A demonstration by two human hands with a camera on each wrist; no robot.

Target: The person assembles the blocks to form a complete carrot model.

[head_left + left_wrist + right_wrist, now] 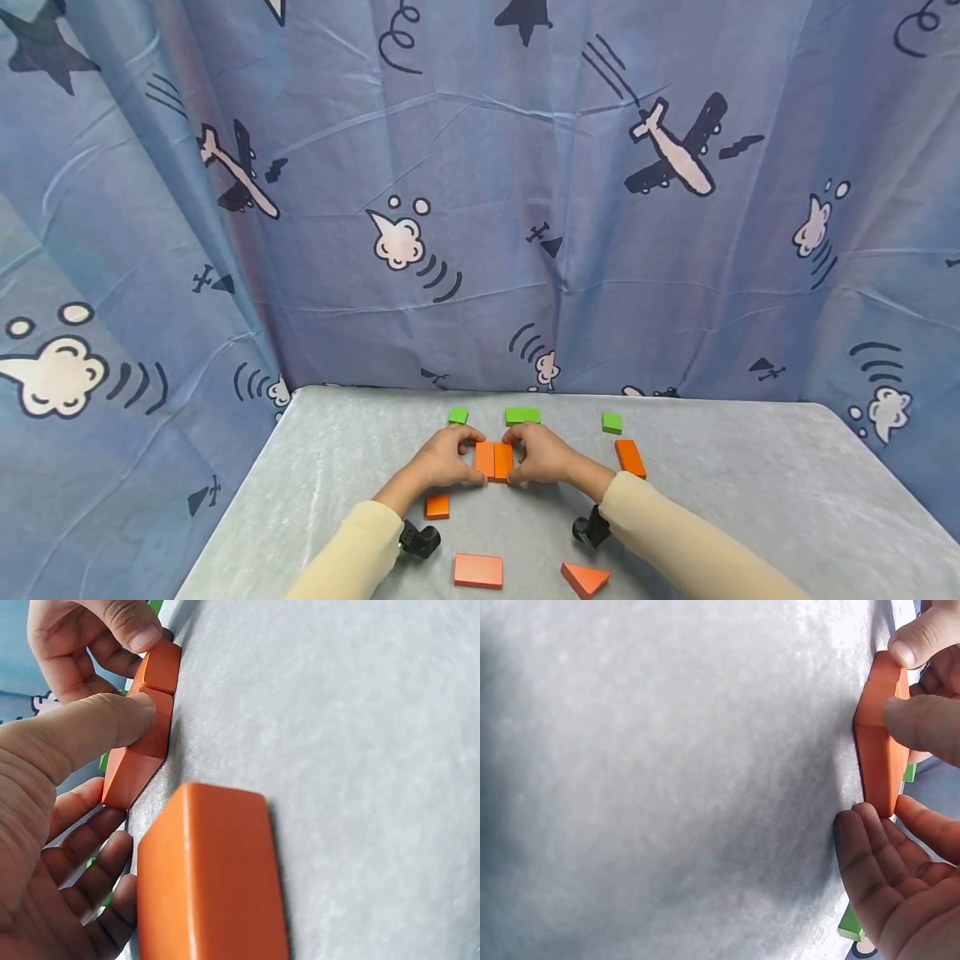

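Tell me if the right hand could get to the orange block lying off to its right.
Probably yes: the right hand is busy gripping the paired orange blocks, but only bare table lies between it and the orange block.

The hands (495,460) hide the orange blocks' (493,459) outer sides — ends too.

Smooth, satin-painted orange blocks (493,460) lie on the bench's (750,500) matt, fuzzy grey cloth; creased printed curtain (480,208) behind.

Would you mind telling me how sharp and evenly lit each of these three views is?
Head view: evenly lit, sharp, edges bowed by the wide lens. Left wrist view: near orange block and left hand slightly soft. Right wrist view: table blurred, with a dark shading at left.
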